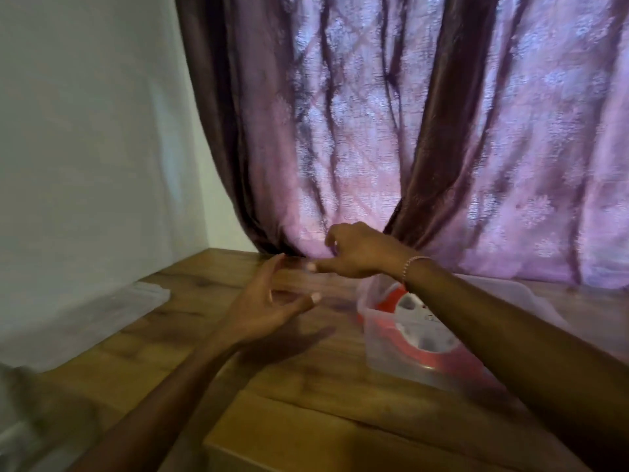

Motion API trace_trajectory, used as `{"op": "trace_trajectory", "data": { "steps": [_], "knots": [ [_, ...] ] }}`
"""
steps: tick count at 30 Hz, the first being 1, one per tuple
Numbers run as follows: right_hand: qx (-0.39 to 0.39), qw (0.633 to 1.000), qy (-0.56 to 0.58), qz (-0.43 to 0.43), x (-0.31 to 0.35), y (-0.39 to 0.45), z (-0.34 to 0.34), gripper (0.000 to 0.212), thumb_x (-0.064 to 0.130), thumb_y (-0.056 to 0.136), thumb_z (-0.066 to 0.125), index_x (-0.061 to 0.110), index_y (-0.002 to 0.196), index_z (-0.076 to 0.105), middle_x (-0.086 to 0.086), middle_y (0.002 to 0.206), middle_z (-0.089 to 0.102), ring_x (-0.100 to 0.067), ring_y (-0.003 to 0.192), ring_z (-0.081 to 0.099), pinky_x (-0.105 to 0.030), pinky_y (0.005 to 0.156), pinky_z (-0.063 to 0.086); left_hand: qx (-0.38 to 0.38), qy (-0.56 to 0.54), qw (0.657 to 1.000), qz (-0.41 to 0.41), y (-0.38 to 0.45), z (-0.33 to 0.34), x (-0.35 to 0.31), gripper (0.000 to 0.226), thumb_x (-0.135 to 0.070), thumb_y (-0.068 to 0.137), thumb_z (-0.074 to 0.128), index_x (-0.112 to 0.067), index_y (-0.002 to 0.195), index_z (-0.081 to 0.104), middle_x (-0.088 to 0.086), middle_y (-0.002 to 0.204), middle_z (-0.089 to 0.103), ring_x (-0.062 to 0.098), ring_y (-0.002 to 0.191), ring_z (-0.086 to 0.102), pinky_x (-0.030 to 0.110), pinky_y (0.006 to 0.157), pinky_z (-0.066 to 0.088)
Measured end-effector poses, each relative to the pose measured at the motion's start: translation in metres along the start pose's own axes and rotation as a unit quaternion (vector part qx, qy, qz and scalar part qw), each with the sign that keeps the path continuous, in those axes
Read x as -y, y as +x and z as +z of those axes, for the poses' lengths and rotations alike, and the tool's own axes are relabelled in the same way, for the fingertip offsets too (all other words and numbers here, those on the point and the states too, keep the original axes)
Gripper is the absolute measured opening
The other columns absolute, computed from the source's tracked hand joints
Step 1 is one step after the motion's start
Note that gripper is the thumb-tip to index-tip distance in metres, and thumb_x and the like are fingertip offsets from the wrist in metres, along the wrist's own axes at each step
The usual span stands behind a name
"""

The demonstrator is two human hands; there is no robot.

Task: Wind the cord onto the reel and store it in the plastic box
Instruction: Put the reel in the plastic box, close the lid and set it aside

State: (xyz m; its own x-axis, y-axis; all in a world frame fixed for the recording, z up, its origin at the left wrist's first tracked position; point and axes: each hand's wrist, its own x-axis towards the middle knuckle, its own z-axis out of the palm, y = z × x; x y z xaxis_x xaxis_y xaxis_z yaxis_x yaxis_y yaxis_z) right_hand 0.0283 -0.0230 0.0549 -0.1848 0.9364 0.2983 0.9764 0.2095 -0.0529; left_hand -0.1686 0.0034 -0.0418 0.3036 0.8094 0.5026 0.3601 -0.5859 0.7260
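A red and white cord reel (418, 330) lies inside a clear plastic box (381, 349) on the wooden table, right of centre. My right forearm crosses above the box and hides part of the reel. My right hand (354, 253) hovers left of the box near the curtain's hem, fingers loosely curled with the index finger pointing left, holding nothing. My left hand (272, 301) is open above the table, just left of and below the right hand, fingers spread and empty. The picture is blurred by motion.
A clear plastic lid (102, 311) lies at the table's left edge by the white wall. A purple curtain (408, 131) hangs behind the table and touches its back edge. A cardboard box (306, 444) sits near the front edge.
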Motion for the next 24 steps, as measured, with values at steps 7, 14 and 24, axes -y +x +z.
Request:
{"op": "trace_trajectory", "data": {
  "steps": [7, 14, 24],
  "knots": [
    [0.086, 0.99, 0.089, -0.069, 0.104, 0.074, 0.06, 0.061, 0.057, 0.089, 0.058, 0.012, 0.131, 0.054, -0.012, 0.136, 0.056, -0.029, 0.118, 0.054, -0.031, 0.088, 0.042, -0.084, 0.163, 0.965, -0.186, -0.028, -0.106, 0.048, 0.102, -0.068, 0.078, 0.074, -0.025, 0.159, 0.03, 0.007, 0.16, 0.042, 0.031, 0.142, 0.045, 0.043, 0.111, 0.041],
    [0.122, 0.969, 0.197, -0.088, 0.184, 0.141, 0.126, 0.055, 0.048, 0.093, 0.057, 0.013, 0.136, 0.051, -0.01, 0.139, 0.055, -0.027, 0.12, 0.053, -0.028, 0.083, 0.039, -0.165, 0.277, 0.908, -0.266, -0.067, -0.196, 0.099, 0.073, -0.054, 0.087, 0.074, -0.011, 0.142, 0.05, 0.014, 0.142, 0.059, 0.033, 0.126, 0.057, 0.04, 0.1, 0.05],
    [0.096, 0.94, 0.313, -0.094, 0.258, 0.219, 0.213, 0.057, 0.044, 0.091, 0.063, 0.025, 0.141, 0.045, -0.003, 0.143, 0.05, -0.025, 0.123, 0.051, -0.034, 0.098, 0.046, -0.224, 0.268, 0.831, -0.433, -0.093, -0.247, 0.163, 0.077, -0.044, 0.097, 0.065, 0.004, 0.148, 0.033, 0.029, 0.15, 0.041, 0.045, 0.137, 0.044, 0.053, 0.112, 0.043]
  ]
}}
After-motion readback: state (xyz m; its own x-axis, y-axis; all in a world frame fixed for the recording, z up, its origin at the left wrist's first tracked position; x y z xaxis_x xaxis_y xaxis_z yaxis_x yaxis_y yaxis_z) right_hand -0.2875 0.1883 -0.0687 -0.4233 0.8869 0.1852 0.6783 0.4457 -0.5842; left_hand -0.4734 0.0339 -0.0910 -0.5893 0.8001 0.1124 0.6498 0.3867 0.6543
